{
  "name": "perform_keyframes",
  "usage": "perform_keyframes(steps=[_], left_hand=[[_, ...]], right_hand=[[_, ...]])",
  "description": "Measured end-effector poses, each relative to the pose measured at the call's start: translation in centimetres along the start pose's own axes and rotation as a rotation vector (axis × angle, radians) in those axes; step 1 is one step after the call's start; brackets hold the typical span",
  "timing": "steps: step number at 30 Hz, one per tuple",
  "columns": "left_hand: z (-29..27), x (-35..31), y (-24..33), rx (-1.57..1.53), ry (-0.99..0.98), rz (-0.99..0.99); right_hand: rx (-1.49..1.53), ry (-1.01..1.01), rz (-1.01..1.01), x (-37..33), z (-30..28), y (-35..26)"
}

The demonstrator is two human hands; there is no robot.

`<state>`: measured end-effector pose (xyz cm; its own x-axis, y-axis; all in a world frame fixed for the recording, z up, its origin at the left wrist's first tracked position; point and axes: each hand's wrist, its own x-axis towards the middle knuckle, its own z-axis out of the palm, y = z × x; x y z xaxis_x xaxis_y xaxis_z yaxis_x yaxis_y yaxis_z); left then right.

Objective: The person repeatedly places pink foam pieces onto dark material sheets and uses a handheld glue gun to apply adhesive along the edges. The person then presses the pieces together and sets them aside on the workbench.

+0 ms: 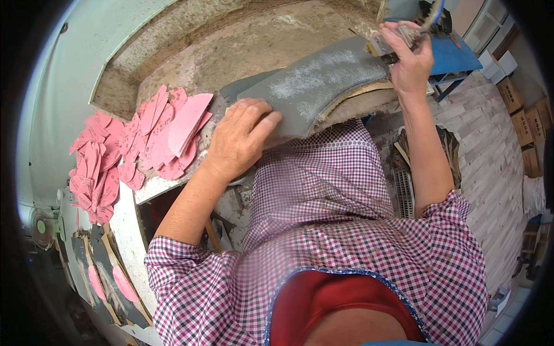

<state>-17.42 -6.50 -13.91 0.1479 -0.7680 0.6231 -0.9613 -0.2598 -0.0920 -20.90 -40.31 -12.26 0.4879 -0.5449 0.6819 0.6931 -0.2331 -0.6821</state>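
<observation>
A curved dark grey sheet piece (329, 75) with whitish streaks lies at the near edge of a dusty workbench. My left hand (239, 135) holds its left end, fingers close together and bent over the surface. Beyond my left fingers, another dark grey piece (245, 85) shows partly from under the first. At the sheet's right end, my right hand (410, 52) is closed around a stained metal tool (411, 36) with a blue hose (434, 17). Motion and my fingers blur the tool's exact kind. A tan layer (360, 92) shows along the sheet's curved near edge.
Pink curved cut pieces (153, 132) are heaped on the left of the bench, beside its raised rim (130, 55). More grey pieces with pink patches (109, 277) hang lower left. A crate (404, 190) of offcuts, a blue table (456, 55) and cardboard boxes (522, 127) are to the right.
</observation>
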Motion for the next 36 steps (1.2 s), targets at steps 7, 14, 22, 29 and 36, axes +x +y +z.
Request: perform_keyframes(steps=[7, 14, 22, 29, 36], left_hand=[[1.3, -0.6, -1.9, -0.196, -0.017, -0.537], [0.8, -2.1, -5.2, -0.722, 0.276, -1.015], [-15.8, -17.2, -7.3, -0.484, 0.747, -1.031], [-33.0, -44.0, 1.2, -0.058, 1.301, -1.309], [-36.0, -50.3, 14.1, 1.656, 0.219, -1.907]], right_hand=[[0.607, -0.072, 0.255, -3.0, -0.5, -1.4], [0.689, 0.207, 0.698, -5.1, 2.2, 1.7], [0.731, 0.232, 0.697, -7.4, -2.2, 1.7], [0.587, 0.332, 0.709, -7.5, -2.2, -1.6], [0.655, 0.324, 0.705, -5.6, -4.5, 1.4]])
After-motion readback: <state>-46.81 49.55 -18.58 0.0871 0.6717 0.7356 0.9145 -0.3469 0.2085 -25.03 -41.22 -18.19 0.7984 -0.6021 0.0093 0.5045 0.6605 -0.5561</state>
